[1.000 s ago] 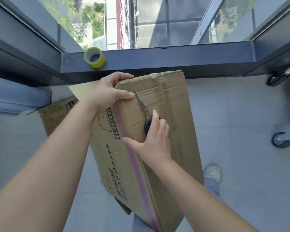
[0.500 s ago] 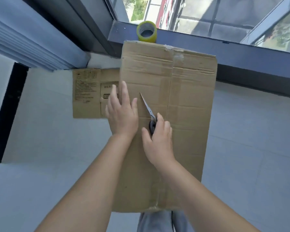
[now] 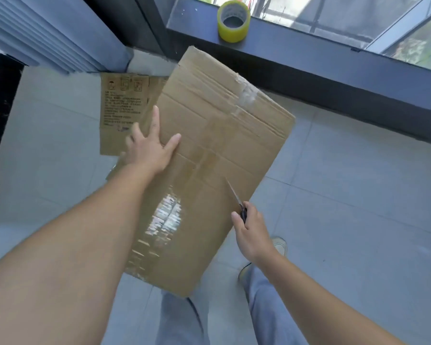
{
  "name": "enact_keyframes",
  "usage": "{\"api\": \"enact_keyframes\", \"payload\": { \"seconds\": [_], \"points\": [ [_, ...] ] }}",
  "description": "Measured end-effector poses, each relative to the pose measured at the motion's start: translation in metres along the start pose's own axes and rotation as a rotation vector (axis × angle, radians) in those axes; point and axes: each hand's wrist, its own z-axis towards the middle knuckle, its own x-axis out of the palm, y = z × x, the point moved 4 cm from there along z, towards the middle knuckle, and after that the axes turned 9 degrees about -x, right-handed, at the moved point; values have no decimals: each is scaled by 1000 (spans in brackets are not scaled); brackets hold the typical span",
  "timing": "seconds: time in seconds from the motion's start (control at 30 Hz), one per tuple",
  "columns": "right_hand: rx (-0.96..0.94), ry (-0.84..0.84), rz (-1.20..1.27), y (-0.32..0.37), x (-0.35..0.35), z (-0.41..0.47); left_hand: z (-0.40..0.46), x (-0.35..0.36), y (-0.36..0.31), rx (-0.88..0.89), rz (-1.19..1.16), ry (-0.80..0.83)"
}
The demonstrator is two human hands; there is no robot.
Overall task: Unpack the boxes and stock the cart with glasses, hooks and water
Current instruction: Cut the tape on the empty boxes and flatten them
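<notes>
A taped cardboard box point(image 3: 209, 155) was steadied by a flat, released left hand point(image 3: 151, 148) while scissors point(image 3: 237, 200), clenched in the right hand point(image 3: 251, 235), risked slipping towards it or piercing the contents

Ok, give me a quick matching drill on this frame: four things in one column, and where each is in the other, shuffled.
Things:
1. tape roll
2. scissors
3. left hand
4. printed box

Places:
A. flat on the big box's top
B. on the window ledge
C. on the floor behind the big box
D. gripped in the right hand

Pairs: 1-B, 2-D, 3-A, 4-C
</notes>
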Motion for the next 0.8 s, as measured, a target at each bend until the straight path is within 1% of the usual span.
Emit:
{"api": "enact_keyframes", "payload": {
  "seconds": [0.07, 0.13, 0.2, 0.27, 0.33, 0.4, 0.47, 0.53, 0.63, 0.73, 0.8],
  "points": [
    [-19, -6, -26, 6, 9, 6, 26, -5, 17, -81, 92, 59],
    [-31, -34, -36, 19, 23, 15, 34, 0, 27, -55, 103, 99],
    [-22, -76, -68, 33, 40, 24, 32, 8, 31, 22, 63, 133],
    [36, -154, -81, 46, 53, 29, 34, 8, 33, 85, 34, 173],
    [91, -198, -134, 58, 63, 30, 42, -6, 36, 124, -3, 245],
    [180, -218, -185, 70, 68, 27, 49, -18, 49, 203, 9, 298],
    [255, -266, -166, 85, 73, 18, 46, -19, 71, 334, 65, 293],
    [213, -319, -78, 104, 83, 8, 31, -7, 98, 419, 133, 253],
    [150, -289, 39, 124, 112, -3, -2, 25, 133, 381, 101, 261],
    [220, -228, 144, 125, 133, -1, -32, 52, 149, 323, 6, 278],
    [247, -182, 207, 124, 139, 2, -45, 62, 151, 276, -134, 261]
  ]
}}
